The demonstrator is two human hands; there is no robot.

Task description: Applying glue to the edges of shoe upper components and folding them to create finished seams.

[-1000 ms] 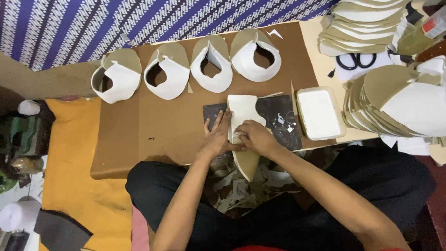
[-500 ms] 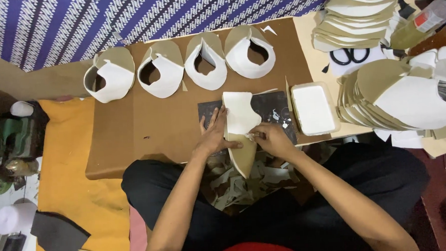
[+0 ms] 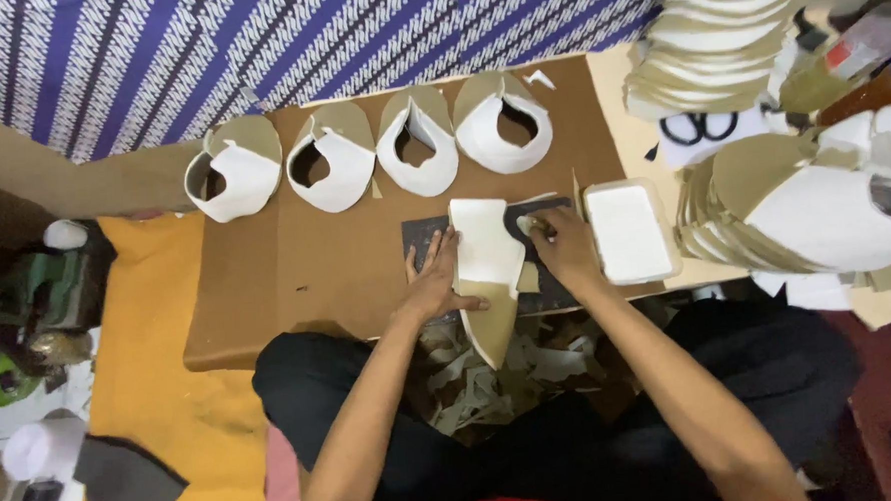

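The left hand (image 3: 434, 286) lies flat, fingers spread, pressing one white-and-tan cut piece (image 3: 488, 269) onto a dark mat (image 3: 420, 244) at the brown board's (image 3: 296, 277) near edge. The right hand (image 3: 563, 245), fingers curled, pinches a small pale object (image 3: 526, 224) just beside that piece. Four folded white pieces (image 3: 369, 156) sit in a row beyond. One white tray (image 3: 630, 230) lies right, near scissors (image 3: 698, 126) and two stacks of cut sheets (image 3: 754, 207).

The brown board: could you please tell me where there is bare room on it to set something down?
Bare room lies on the brown board, between the four folded white pieces and its near edge, beside the left hand. It is crowded around the dark mat, the white tray and the stacks.
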